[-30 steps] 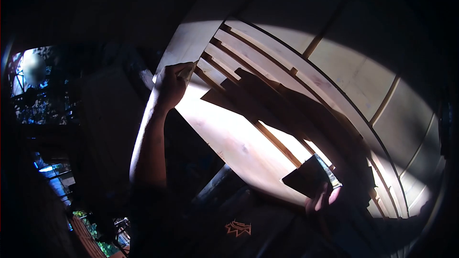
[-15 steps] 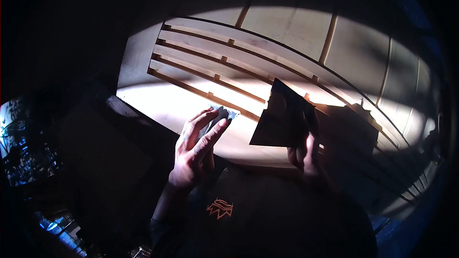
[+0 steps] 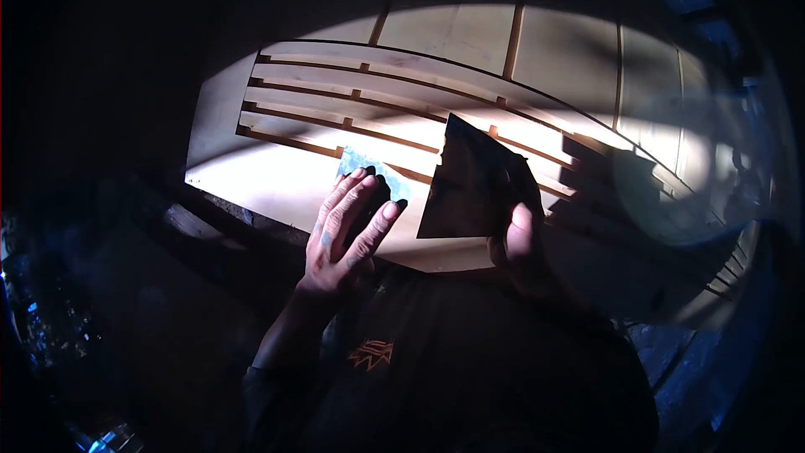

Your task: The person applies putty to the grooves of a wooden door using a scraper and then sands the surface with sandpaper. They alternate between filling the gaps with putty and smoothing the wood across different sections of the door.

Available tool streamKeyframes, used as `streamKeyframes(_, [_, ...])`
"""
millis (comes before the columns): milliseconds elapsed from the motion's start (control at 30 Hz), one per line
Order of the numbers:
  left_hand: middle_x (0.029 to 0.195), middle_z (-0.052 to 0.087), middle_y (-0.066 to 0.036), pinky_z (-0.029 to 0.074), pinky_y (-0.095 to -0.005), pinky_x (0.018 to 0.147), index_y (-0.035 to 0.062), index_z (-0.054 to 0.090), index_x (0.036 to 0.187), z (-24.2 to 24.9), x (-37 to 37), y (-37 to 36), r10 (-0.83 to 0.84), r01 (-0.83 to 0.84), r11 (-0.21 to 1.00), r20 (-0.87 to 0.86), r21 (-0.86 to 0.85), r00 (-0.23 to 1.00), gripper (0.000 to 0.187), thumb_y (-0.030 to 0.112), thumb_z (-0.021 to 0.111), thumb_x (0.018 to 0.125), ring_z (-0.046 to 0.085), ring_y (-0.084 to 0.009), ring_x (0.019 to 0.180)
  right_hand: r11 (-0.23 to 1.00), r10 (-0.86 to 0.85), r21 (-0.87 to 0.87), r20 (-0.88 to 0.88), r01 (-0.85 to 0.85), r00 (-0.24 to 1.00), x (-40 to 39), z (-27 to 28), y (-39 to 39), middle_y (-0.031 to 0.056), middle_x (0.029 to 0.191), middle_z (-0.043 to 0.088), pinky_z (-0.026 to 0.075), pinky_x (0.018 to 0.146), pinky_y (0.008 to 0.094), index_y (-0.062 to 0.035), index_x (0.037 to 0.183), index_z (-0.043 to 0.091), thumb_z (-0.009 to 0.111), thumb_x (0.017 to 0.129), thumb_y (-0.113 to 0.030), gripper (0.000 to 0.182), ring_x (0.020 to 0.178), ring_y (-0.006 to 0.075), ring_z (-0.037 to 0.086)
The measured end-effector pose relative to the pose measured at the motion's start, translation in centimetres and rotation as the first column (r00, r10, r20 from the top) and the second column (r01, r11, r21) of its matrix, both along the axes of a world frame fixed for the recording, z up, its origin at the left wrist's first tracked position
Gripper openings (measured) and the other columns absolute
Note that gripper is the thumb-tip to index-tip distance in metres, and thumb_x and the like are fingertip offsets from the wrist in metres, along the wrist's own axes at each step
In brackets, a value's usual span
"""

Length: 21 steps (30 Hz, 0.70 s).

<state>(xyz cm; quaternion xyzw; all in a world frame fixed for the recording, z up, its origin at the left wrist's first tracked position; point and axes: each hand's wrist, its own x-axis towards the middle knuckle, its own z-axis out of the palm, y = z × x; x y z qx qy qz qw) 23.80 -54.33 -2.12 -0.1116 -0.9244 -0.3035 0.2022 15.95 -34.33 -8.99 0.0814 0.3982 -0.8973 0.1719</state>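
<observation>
Your left hand [image 3: 340, 239] curves over flat pale-blue piece [image 3: 355, 161], can't tell if pinching; your right hand [image 3: 521, 239] pinches dark angular sheet [image 3: 466, 193] near it. Loose grip could drop sheet, scratching slatted pale-wood panel [image 3: 251, 174].

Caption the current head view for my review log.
Left hand over a bluish piece, right hand holding a dark sheet, against slotted wood partly in bright light.
</observation>
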Motion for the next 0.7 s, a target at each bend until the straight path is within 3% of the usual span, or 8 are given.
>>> streamKeyframes(67, [0.129,0.047,-0.019,0.033,-0.0516,0.104,0.0155,0.056,0.126,0.1,0.3,0.2,-0.117,0.119,0.992,0.034,-0.049,0.993,0.041,0.006,0.051,0.086,0.047,-0.0358,0.121,0.997,0.012,-0.079,-0.047,-0.016,0.999,0.4,-0.1,0.0,0.005,0.113,0.054,0.039,0.093,0.0304,-0.0041,0.117,0.053,0.048,0.094,-0.011,0.025,0.106,0.0158,0.049])
streamKeyframes(100, [0.129,0.048,-0.016,0.033,-0.0501,0.105,0.0174,0.053,0.13,0.1,0.6,0.0,-0.158,0.164,0.986,0.138,-0.032,0.978,0.046,0.006,0.053,0.085,0.047,-0.0343,0.121,0.988,0.065,-0.143,0.069,-0.055,0.995,0.4,0.6,0.5,0.0067,0.117,0.053,0.038,0.096,0.0322,-0.0034,0.119,0.053,0.046,0.095,-0.013,0.027,0.11,0.0176,0.049])
streamKeyframes(267, [0.122,0.051,-0.018,0.044,-0.0431,0.096,0.0122,0.052,0.128,-0.3,2.6,-3.9,0.155,-0.164,0.985,0.136,0.06,0.979,0.055,-0.011,0.045,0.079,0.052,-0.0353,0.115,0.887,0.287,-0.387,0.037,-0.251,0.957,0.0,-6.3,6.4,0.0103,0.128,0.05,0.038,0.102,0.0358,-0.0026,0.13,0.045,0.045,0.096,-0.022,0.039,0.116,0.0222,0.049])
streamKeyframes(333, [0.12,0.053,-0.018,0.051,-0.0381,0.088,0.0084,0.053,0.125,0.4,3.5,-4.6,0.322,-0.338,0.929,0.121,0.15,0.939,0.053,-0.015,0.044,0.078,0.056,-0.0336,0.11,0.875,0.449,-0.254,0.11,-0.411,0.887,-0.7,-2.9,5.5,0.0114,0.127,0.05,0.041,0.099,0.0378,-0.0007,0.129,0.044,0.048,0.095,-0.026,0.043,0.114,0.0234,0.051])
streamKeyframes(433, [0.123,0.05,-0.017,0.047,-0.0376,0.093,0.0104,0.05,0.129,-2.1,4.7,-4.7,0.33,-0.317,0.865,0.034,0.39,0.943,0.051,-0.011,0.046,0.083,0.054,-0.032,0.112,0.87,0.487,0.006,0.151,-0.493,0.86,-1.2,-3.0,1.8,0.0117,0.126,0.05,0.042,0.098,0.0378,-0.0009,0.129,0.043,0.048,0.095,-0.027,0.043,0.113,0.0235,0.052])
streamKeyframes(533, [0.122,0.049,-0.02,0.044,-0.0396,0.096,0.0128,0.04,0.138,-4.4,8.0,-3.1,0.277,-0.307,0.917,0.147,0.255,0.95,0.058,-0.009,0.046,0.084,0.051,-0.0353,0.113,0.765,0.589,0.19,0.181,-0.616,0.788,-0.1,-3.0,-2.7,0.012,0.124,0.051,0.043,0.097,0.0378,-0.0011,0.129,0.043,0.047,0.095,-0.028,0.043,0.111,0.0236,0.053])
streamKeyframes(600, [0.124,0.048,-0.021,0.044,-0.0405,0.095,0.0146,0.037,0.139,-4.0,11.4,-1.1,0.332,-0.302,0.899,-0.044,0.317,0.942,0.062,-0.008,0.048,0.083,0.05,-0.0365,0.114,0.691,0.658,0.236,0.185,-0.683,0.73,1.2,-3.2,-3.5,0.0122,0.124,0.051,0.043,0.096,0.0378,-0.0012,0.129,0.043,0.047,0.095,-0.028,0.044,0.111,0.0237,0.053])
streamKeyframes(700, [0.127,0.047,-0.021,0.044,-0.0408,0.095,0.0138,0.047,0.133,-4.6,17.5,2.2,0.565,-0.568,0.75,0.119,0.34,0.817,0.05,-0.003,0.05,0.086,0.05,-0.0357,0.114,0.607,0.74,0.24,0.176,-0.757,0.649,2.6,-3.1,-2.1,0.0125,0.122,0.052,0.044,0.095,0.0378,-0.0013,0.129,0.042,0.047,0.095,-0.029,0.044,0.109,0.0238,0.054])
